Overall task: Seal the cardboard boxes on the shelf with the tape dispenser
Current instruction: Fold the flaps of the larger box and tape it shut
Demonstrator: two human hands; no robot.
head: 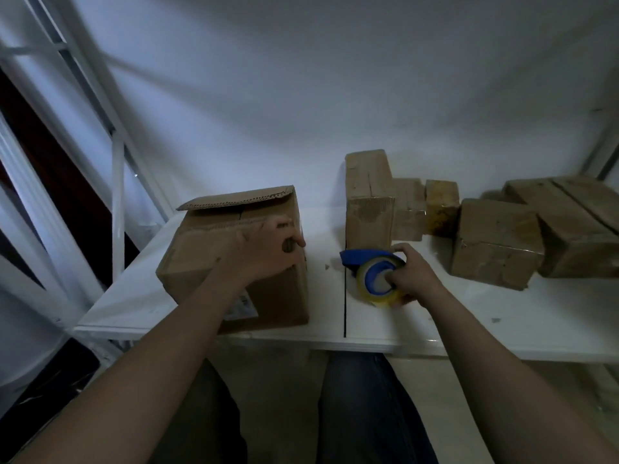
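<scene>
Left hand [268,249] gripping flap-up box [197,252], right hand [415,279] gripping tape dispenser [370,274], smaller boxes [368,202] close behind

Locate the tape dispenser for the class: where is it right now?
In the head view, the tape dispenser is right of centre over the white shelf, held by the right hand, just in front of a tall upright box.
</scene>
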